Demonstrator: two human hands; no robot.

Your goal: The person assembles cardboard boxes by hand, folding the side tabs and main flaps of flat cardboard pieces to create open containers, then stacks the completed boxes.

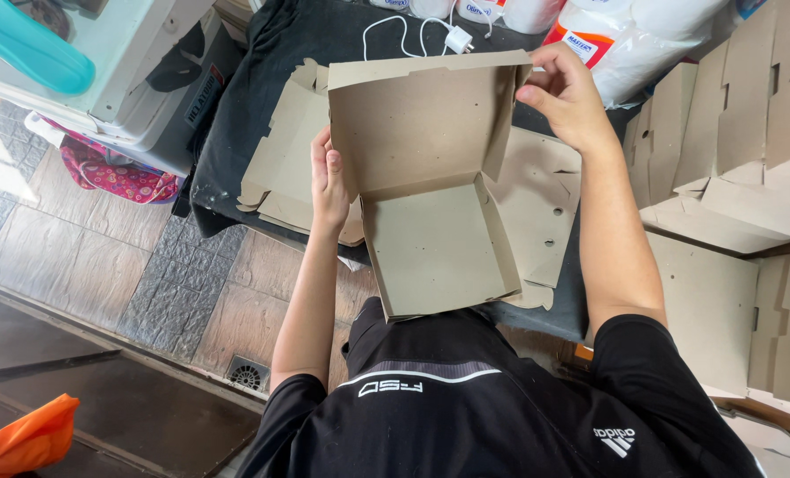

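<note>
a brown cardboard box is held up in the air, in front of the person's chest and over the edge of a table covered with a black cloth. the bottom part of the box is already folded: it has a flat floor and short walls standing up on its sides. the lid is open and sticks up and away from the person. the side flaps of the lid are bent in but not tucked, so the box looks partly made, with the lid not closed yet. the long way of the open box runs from the person's body out toward the far side of the table, with the open inside facing up at the camera.

the left hand is closed on the left edge of the box, near where lid and bottom meet. the right hand pinches the top right corner of the lid.

just under the held box lie flat box sheets in a loose pile. beyond the right hand is a white plastic bag, and beyond the lid a white charger with cable. out past the right arm stand more flat cardboard pieces.
</note>
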